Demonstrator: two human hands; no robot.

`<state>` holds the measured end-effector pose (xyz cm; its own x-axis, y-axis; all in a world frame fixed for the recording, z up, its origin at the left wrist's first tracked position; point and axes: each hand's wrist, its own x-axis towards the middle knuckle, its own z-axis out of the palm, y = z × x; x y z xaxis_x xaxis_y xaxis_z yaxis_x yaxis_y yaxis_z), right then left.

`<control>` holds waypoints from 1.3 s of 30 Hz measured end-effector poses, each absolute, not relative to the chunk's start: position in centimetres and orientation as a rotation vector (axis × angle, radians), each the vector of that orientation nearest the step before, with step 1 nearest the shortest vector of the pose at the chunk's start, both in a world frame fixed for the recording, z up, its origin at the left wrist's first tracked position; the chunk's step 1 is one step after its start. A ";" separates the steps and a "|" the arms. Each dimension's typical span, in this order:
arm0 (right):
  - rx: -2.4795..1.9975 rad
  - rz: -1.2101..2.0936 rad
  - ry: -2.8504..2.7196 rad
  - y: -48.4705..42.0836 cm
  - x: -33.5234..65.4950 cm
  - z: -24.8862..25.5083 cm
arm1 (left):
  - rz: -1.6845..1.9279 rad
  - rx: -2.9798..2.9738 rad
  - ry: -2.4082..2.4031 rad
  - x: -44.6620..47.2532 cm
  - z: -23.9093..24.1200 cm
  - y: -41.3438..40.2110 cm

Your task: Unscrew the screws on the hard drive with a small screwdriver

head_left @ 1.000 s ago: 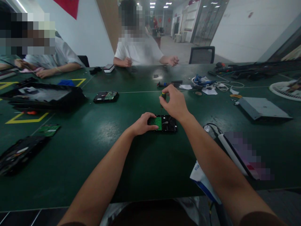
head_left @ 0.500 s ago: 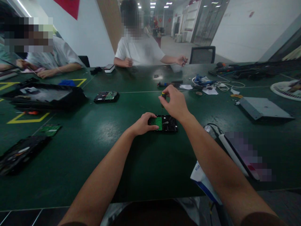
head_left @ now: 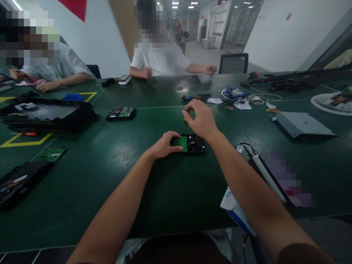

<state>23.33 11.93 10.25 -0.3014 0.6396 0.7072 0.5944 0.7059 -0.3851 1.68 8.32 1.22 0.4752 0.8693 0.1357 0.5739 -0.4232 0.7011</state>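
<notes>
A black hard drive [head_left: 192, 145] with a green circuit board facing up lies on the green table [head_left: 170, 183] in front of me. My left hand [head_left: 163, 145] grips its left end, thumb on the green board. My right hand [head_left: 202, 119] is closed around the top of a small screwdriver [head_left: 186, 118] with a yellow and black handle. The screwdriver stands upright with its tip down on the drive.
A second hard drive [head_left: 121, 113] lies further back left, beside a black tray [head_left: 46, 113]. A loose green board [head_left: 52, 154] and dark parts lie left. A grey box [head_left: 301, 124], cables [head_left: 247, 97] and a fan grille sit right. Two other people sit across the table.
The view has shifted slightly left. My right hand has dropped a little with the screwdriver over the drive. The hand of the person opposite moved along the far edge.
</notes>
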 end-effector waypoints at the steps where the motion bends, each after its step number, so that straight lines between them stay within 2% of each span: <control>1: -0.946 0.049 -1.993 11.9 23.3 10.3 | 0.669 2.145 1.188 1.7 1.1 8.4; 39: -1.027 0.058 -1.983 12.1 23.5 10.2 | 0.635 2.115 1.203 1.8 1.6 8.2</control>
